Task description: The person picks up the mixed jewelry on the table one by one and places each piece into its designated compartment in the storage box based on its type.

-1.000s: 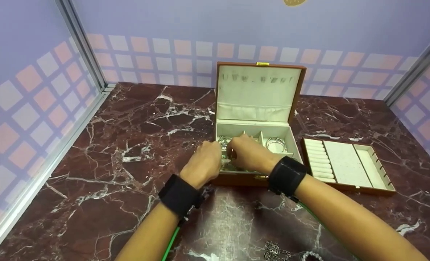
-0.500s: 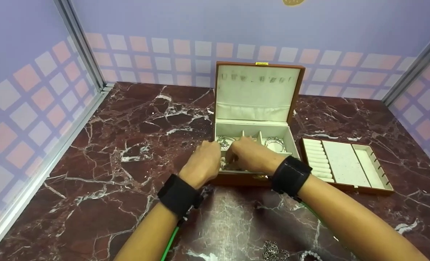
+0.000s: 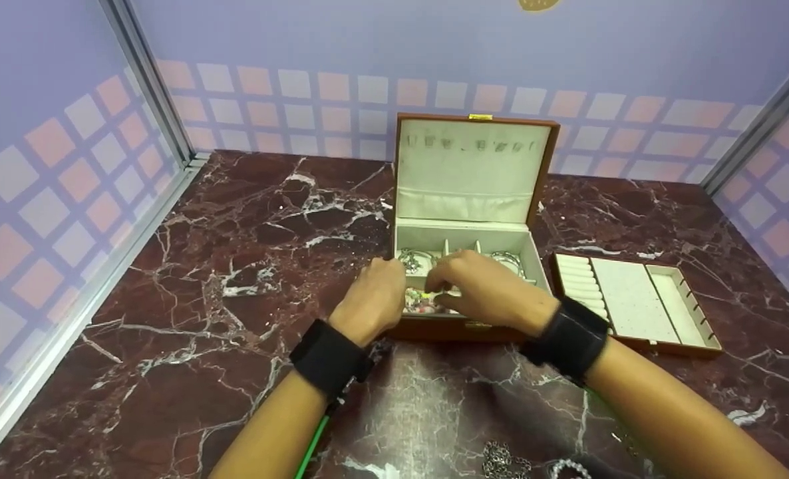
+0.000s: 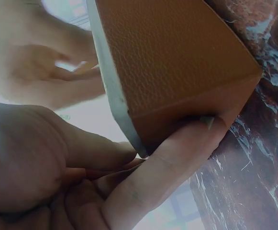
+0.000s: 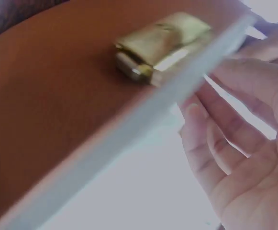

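Observation:
An open brown jewellery box (image 3: 464, 327) with a cream lining stands mid-table, its lid (image 3: 469, 166) upright. My left hand (image 3: 374, 296) grips its front left corner; in the left wrist view a finger (image 4: 177, 158) lies along the outside of the box (image 4: 167, 62). My right hand (image 3: 477, 283) hovers over the front compartments with relaxed fingers (image 5: 215, 139) and holds nothing that I can see. Coloured beaded jewellery (image 3: 421, 303) shows between the hands. Silver bracelets (image 3: 411, 259) lie in the back compartments. The brass clasp (image 5: 160, 43) sits on the front wall.
A removable cream tray (image 3: 624, 293) with ring rolls lies just right of the box. A silver chain (image 3: 501, 460) and a beaded bracelet (image 3: 567, 470) lie at the near table edge. Patterned walls close the table on the left, back and right.
My right hand has slid to the right and back toward me, uncovering the coloured beads in the front left compartment. The left hand has stayed on the box corner.

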